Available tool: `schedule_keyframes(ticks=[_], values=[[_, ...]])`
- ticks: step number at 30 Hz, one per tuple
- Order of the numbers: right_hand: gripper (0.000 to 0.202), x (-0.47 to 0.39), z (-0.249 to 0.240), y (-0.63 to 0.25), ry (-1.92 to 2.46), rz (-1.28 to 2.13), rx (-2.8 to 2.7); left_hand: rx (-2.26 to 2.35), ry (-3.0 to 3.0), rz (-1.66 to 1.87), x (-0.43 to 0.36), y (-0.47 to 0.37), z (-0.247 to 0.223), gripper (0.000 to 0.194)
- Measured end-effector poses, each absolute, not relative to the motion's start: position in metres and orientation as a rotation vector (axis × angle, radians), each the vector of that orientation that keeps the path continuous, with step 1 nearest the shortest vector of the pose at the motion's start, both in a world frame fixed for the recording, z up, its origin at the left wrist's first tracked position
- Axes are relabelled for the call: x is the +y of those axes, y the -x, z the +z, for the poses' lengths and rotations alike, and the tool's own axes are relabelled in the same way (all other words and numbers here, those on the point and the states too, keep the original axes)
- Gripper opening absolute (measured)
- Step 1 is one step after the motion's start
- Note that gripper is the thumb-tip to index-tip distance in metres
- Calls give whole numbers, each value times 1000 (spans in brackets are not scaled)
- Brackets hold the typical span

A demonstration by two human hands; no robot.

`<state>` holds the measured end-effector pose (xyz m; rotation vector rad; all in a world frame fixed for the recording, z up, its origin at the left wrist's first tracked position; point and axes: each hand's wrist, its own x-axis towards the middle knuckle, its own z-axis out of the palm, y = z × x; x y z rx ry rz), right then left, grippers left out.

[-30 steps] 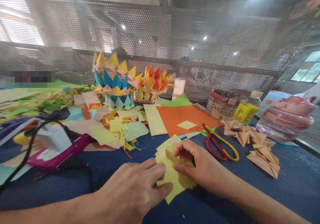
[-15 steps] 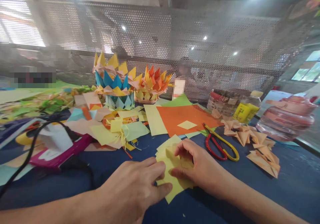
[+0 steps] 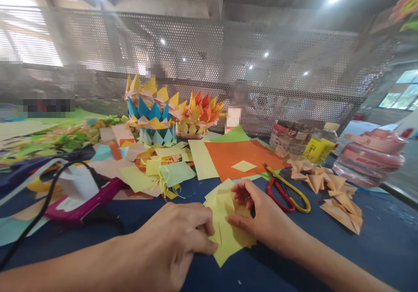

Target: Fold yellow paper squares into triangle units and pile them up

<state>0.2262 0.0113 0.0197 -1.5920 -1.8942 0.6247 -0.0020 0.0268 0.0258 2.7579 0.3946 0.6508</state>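
Note:
A small stack of yellow paper sheets lies fanned out on the dark blue table in front of me. My left hand is at its left edge, fingers bent and thumb closed on the paper. From the right, my right hand curves over the same sheets, its thumb and fingers around a folded yellow part. Its fingertips are partly hidden. Just beyond that hand rest scissors with one red and one yellow handle.
Orange paper lies ahead. Folded paper crowns stand behind loose scraps. On the left is a magenta device with a black cable. Folded peach paper pieces, a yellow-labelled bottle and a pink jug occupy the right.
My left fingers have shifted slightly left and down along the paper's edge. My right fingers have eased back a little, showing more of the yellow sheet. The view has tilted slightly.

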Motion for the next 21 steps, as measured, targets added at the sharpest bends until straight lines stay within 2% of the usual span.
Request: schedule_keyframes(ticks=[3, 7, 10, 16, 21], values=[[41, 12, 18, -225, 1572, 582, -1929, 389, -2625, 811, 41, -1, 26, 36], [19, 11, 16, -223, 1502, 494, -2039, 525, -2519, 1004, 59, -4, 24, 32], [18, 11, 14, -223, 1483, 485, -2017, 583, -2528, 945, 67, -6, 20, 30], [26, 8, 15, -222, 1439, 463, -2061, 548, -2623, 750, 69, -5, 10, 51], [35, 6, 16, -224, 1358, 474, -2129, 505, -2652, 739, 70, -9, 8, 50]])
